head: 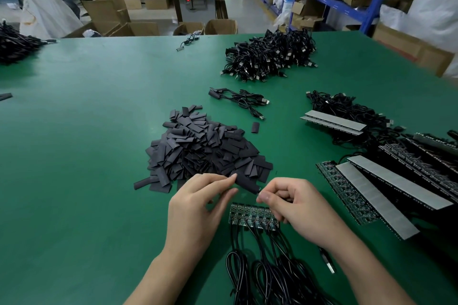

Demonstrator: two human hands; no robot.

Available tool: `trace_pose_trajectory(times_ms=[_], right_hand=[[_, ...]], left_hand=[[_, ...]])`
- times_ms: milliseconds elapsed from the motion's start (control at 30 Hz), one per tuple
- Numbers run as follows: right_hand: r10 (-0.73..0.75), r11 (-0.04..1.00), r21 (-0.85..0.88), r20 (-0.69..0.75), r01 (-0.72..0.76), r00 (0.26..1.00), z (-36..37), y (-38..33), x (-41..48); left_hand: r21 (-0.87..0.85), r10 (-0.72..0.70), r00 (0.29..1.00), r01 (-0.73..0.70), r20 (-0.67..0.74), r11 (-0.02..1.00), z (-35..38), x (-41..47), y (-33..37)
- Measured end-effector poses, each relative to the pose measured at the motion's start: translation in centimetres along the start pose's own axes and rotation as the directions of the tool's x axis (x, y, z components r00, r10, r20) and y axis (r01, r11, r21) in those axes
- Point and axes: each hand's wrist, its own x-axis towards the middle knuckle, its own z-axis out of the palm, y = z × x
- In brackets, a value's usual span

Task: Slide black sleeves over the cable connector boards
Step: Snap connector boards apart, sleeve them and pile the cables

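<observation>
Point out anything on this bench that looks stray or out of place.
One black sleeve lies alone, apart from the sleeve pile, toward the small cable bundle. Another stray sleeve sits far left on the green table, and a single cable lies by itself near its far edge. Nothing looks damaged.

My green table (86,131) carries a heap of black sleeves (203,151) at its middle, with one stray sleeve (255,127) just beside it at two o'clock. At six o'clock lies a row of connector boards (252,216), their cables (285,280) coiled toward me. A tangle of USB cables (270,57) sits at one o'clock, with a small bundle (240,100) between it and the sleeves. Long board strips (399,182) lie at three o'clock, and another black heap (14,44) at ten.
</observation>
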Motion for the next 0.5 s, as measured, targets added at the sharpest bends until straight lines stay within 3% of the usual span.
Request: trace_pose_trajectory(times_ms=[267, 500], right_hand=[[0.014, 1.000, 0.016, -0.009, -0.013, 1.000, 0.37, -0.03, 0.04], [0.021, 0.997, 0.072, -0.002, -0.021, 1.000, 0.23, -0.12, 0.05]], left_hand=[[0.140, 0.142, 0.990, -0.143, 0.020, 0.980, 0.04, 0.04, -0.09], [0.070, 0.038, 0.999, -0.040, 0.031, 0.997, -0.04, -0.02, 0.49]])
